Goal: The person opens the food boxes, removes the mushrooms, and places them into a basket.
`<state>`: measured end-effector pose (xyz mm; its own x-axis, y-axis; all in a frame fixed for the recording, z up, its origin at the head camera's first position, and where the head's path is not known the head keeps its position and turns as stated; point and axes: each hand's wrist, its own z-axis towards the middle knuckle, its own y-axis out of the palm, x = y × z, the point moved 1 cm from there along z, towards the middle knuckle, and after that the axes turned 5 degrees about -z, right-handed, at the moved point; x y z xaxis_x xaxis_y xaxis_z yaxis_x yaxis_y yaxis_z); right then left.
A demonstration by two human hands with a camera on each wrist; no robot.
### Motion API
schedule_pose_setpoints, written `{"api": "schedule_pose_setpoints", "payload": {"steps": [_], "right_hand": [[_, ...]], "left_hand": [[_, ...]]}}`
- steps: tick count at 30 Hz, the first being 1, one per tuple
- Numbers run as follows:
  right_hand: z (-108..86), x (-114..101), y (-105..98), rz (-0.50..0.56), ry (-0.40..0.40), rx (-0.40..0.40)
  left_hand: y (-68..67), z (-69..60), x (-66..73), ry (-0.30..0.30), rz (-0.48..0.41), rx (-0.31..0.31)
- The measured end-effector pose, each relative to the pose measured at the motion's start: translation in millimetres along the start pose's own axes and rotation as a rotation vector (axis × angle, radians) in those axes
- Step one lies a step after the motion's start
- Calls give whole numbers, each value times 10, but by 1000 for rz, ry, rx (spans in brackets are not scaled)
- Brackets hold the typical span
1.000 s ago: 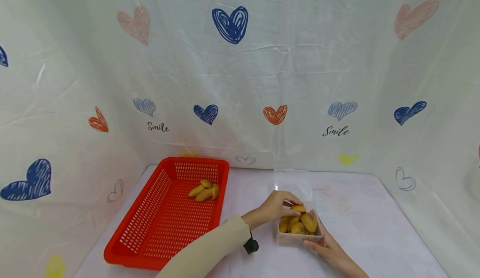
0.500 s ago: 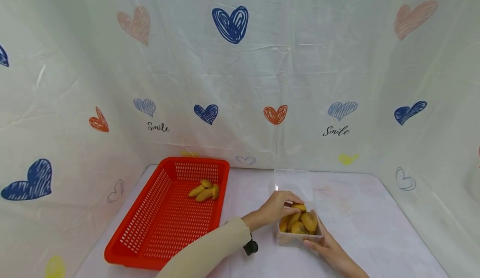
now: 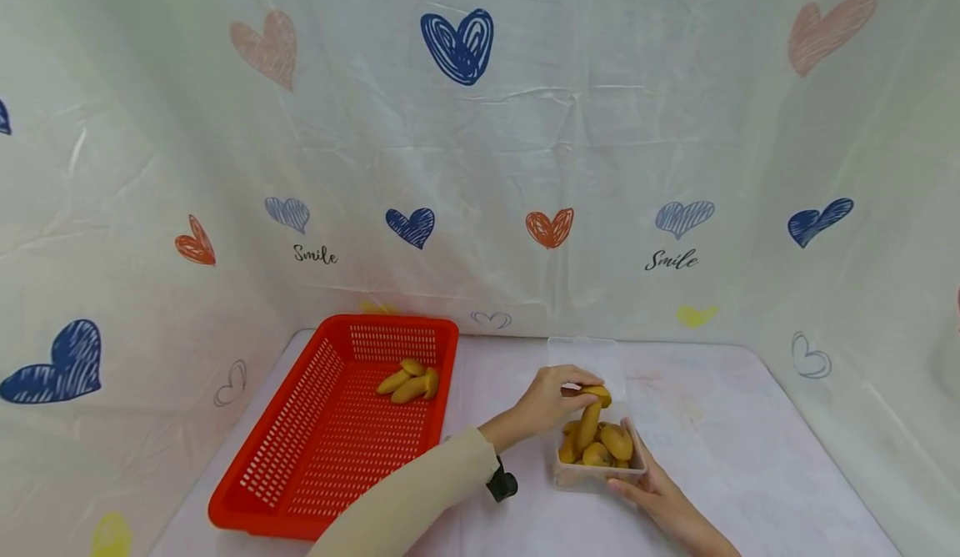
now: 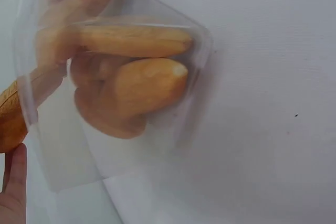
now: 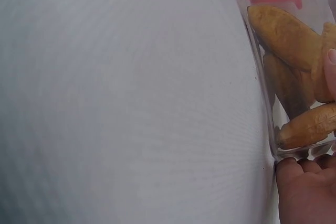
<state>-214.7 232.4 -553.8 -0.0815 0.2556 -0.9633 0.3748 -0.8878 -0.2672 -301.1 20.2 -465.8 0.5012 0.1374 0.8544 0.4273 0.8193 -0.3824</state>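
In the head view my left hand pinches a yellow-brown mushroom by its cap, with the stem pointing down into a clear plastic box. Several more mushrooms fill the box. The right hand grips the box at its right side, thumb toward the front. Through the clear wall in the left wrist view, mushrooms show inside, and the pinched one's cap is beside the left fingers. Fingers of the right hand lie against the box's end in the right wrist view.
To the left stands a red slotted basket with a few mushrooms in its far right corner. The box's clear lid lies folded back behind it. A heart-printed sheet hangs behind the white table.
My left hand has risen slightly, lifting the mushroom so that its stem now shows above the others. The right hand keeps its hold on the box.
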Motion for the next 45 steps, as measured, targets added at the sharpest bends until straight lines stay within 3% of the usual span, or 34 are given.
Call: {"api": "schedule_pose_setpoints", "payload": {"steps": [10,19,32,38,45], "right_hand": [[-4,-9,3,-26,35,25],[-15,7,9,9,-19,8],[-11,1,3,7,-36,-6],[-18,0,4,0,-1,-2],[-8,22,-6,-2,9,-13]], "left_hand": [[-237,58,145,-8,-100,100],[-601,1,292,-76,-124,154],[-1140,-282,408,-100,-122,208],[-1414,-453,435,-95,-100,258],[-1691,-662,468,-183,-74,303]]}}
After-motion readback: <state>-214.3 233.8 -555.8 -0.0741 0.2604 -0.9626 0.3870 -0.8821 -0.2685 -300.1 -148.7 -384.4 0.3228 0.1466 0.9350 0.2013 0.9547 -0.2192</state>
